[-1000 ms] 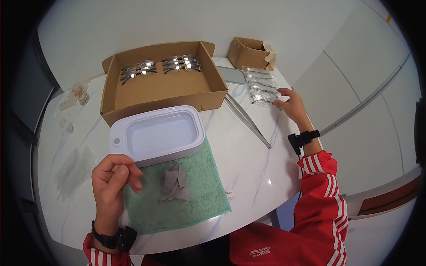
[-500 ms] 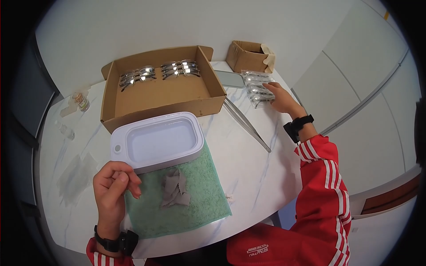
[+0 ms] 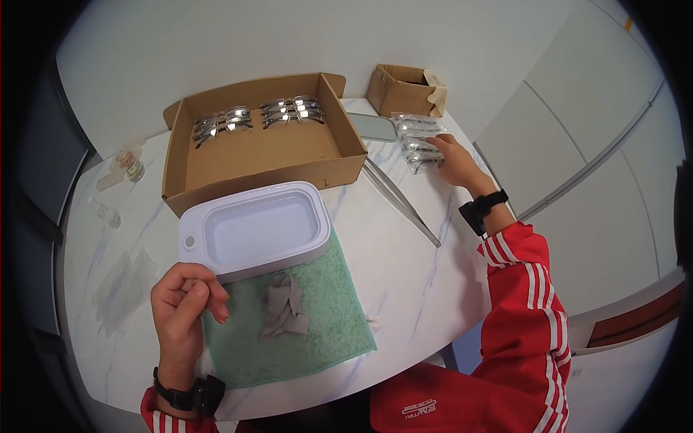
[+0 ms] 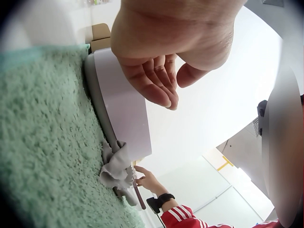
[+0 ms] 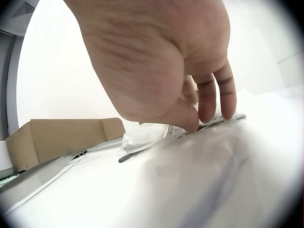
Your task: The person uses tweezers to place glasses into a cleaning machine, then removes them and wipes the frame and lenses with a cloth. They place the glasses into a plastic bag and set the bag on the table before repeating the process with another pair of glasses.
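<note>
My right hand (image 3: 462, 164) reaches over the row of eyeglasses in clear plastic bags (image 3: 417, 128) at the table's far right. In the right wrist view, thumb and fingertips pinch one bagged pair of glasses (image 5: 142, 151), low over the white tabletop. My left hand (image 3: 180, 303) hovers by the front left corner of a pale lilac tub (image 3: 289, 261) holding clear liquid, its fingers loosely curled around nothing. In front of the tub, a crumpled grey cloth (image 3: 285, 310) lies on a green towel (image 3: 325, 332).
Behind the tub, a shallow cardboard box (image 3: 253, 155) holds two rows of glasses (image 3: 292, 112). Long metal tweezers (image 3: 401, 198) lie right of it. A grey-green tray (image 3: 375, 128) and small carton (image 3: 401, 90) stand farther back. Small bottles (image 3: 132, 166) and clear plastic sheets (image 3: 123, 289) are left.
My right hand has moved left from the table's right side onto the bagged glasses and has stayed there over the last half second. My left hand has hardly moved.
</note>
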`<state>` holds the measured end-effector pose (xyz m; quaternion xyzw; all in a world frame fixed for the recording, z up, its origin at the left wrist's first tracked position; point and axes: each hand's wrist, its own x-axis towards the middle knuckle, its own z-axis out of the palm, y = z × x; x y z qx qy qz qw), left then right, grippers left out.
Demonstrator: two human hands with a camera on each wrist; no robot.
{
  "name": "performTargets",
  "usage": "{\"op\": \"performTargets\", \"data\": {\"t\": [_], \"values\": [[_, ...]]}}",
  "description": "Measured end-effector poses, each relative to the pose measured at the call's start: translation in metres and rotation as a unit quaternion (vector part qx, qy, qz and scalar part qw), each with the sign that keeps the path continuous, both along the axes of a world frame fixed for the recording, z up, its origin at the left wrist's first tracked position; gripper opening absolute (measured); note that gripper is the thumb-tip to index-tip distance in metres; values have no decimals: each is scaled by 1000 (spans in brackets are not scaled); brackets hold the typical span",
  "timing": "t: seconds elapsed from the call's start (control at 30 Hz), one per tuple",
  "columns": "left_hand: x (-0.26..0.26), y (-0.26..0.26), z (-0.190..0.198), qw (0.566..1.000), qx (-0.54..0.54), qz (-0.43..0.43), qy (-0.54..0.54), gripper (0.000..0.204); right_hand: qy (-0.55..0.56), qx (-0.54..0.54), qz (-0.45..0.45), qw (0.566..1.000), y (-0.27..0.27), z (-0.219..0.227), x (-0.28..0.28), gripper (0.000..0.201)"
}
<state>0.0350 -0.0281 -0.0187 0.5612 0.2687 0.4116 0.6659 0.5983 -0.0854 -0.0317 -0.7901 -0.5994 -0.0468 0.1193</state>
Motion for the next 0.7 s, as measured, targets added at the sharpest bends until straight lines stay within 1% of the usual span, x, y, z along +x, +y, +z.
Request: {"op": "performTargets", "data": {"t": [0.1, 0.2, 0.27, 0.3, 0.37, 0.47, 0.7], "values": [[0, 0, 0, 1000, -2, 2, 2, 18, -13, -17, -2, 1000, -2, -4, 2, 63], [0, 0, 0, 1000, 1, -1, -2, 17, -23, -32, 0, 999, -2, -3, 0, 68], [-1, 0, -1, 1000, 1, -2, -5, 17, -12, -20, -24, 999, -1, -2, -6, 75], [-1, 0, -1, 1000, -1, -3, -7, 17, -12, -19, -24, 999, 0, 0, -7, 75], [-1, -1, 0, 1000, 0, -3, -8, 17, -7, -71, -6, 997, 2, 4, -9, 85], [-1, -1, 1, 1000, -1, -4, -8, 17, -8, -79, 11, 997, 4, 2, -5, 86], [-1, -2, 2, 1000, -1, -9, -12, 17, -2, -78, 21, 997, -3, 5, -9, 84]]}}
